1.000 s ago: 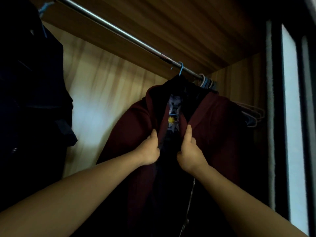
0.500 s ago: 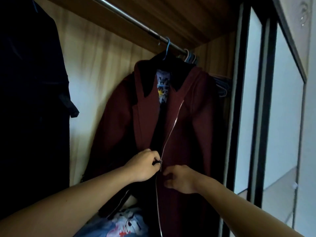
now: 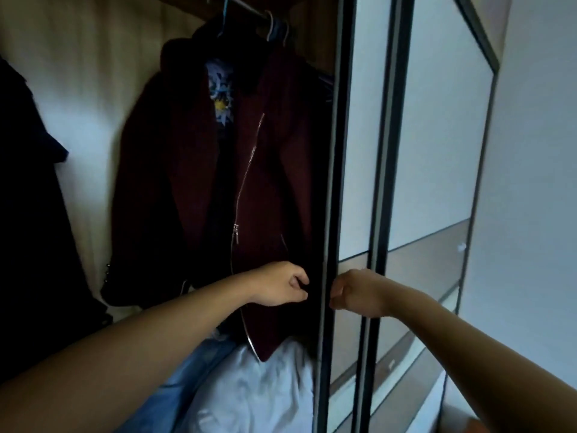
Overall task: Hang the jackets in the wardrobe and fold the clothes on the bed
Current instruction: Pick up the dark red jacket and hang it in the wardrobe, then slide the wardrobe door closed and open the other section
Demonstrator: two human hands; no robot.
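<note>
A maroon zip jacket (image 3: 193,170) with a dark collar hangs on a blue hanger (image 3: 225,7) from the wardrobe rail, its zip partly open over a patterned lining. My left hand (image 3: 281,289) is in front of the jacket's lower right side, fingers curled, with nothing visible in it. My right hand (image 3: 356,292) is a loose fist in front of the dark sliding-door frame (image 3: 335,151), level with the left hand. Light blue and white clothes (image 3: 249,389) lie piled below the jacket's hem.
A dark garment (image 3: 28,182) hangs at the far left of the wardrobe. Spare hangers (image 3: 274,26) sit on the rail at the right. Frosted sliding doors (image 3: 437,151) stand to the right, with a pale wall (image 3: 537,182) beyond.
Both hands have left the zip and shifted right and lower; the right hand is now in front of the door frame. The view has swung right and down, showing more of the doors.
</note>
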